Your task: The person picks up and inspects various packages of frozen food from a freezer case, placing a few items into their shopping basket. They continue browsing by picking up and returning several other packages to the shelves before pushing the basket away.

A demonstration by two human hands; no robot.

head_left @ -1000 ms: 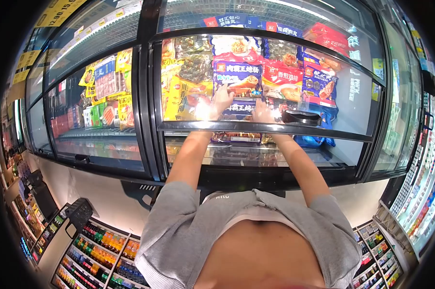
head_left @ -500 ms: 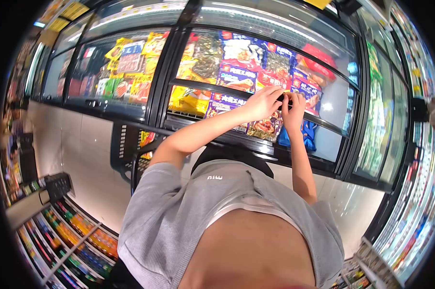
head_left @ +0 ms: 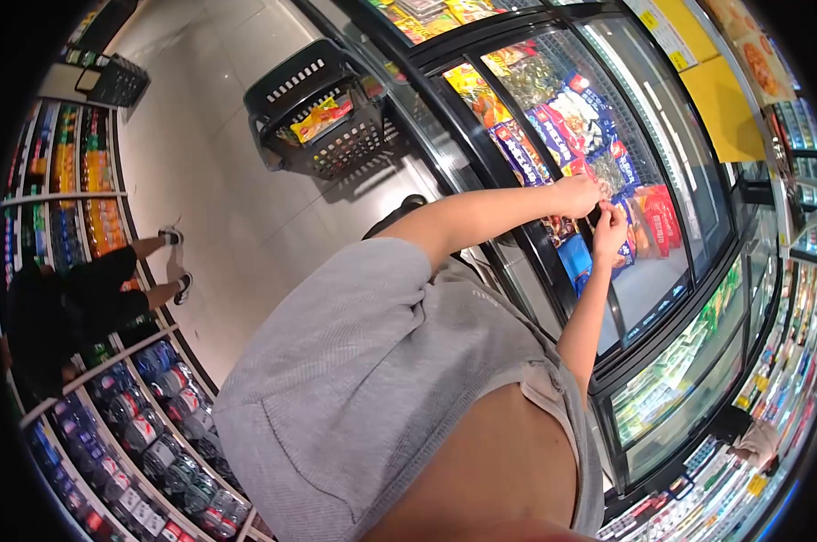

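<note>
My left hand (head_left: pixel 578 196) is closed, its fingertips pinched over the open freezer case (head_left: pixel 481 116). Just beside it, my right hand (head_left: pixel 610 230) is also closed, with fingers curled towards the left fingertips. Something small and dark shows between the hands, too small to make out. Below them in the freezer lie purple-blue food packs (head_left: pixel 553 131), a red pack (head_left: pixel 657 221), a blue bag (head_left: pixel 573 255) and yellow packs (head_left: pixel 472 88).
A dark shopping basket (head_left: pixel 350 149) with a yellow-and-red pack (head_left: pixel 321 118) stands on the tiled floor to the left. Beyond it a person in dark clothes (head_left: pixel 101 289) is near the drink shelves (head_left: pixel 169 397). Another glass-topped freezer (head_left: pixel 675 361) is at the right.
The view has turned, so the freezer now lies to the right and the basket and the other person show more. My hands are still close together over the packs.
</note>
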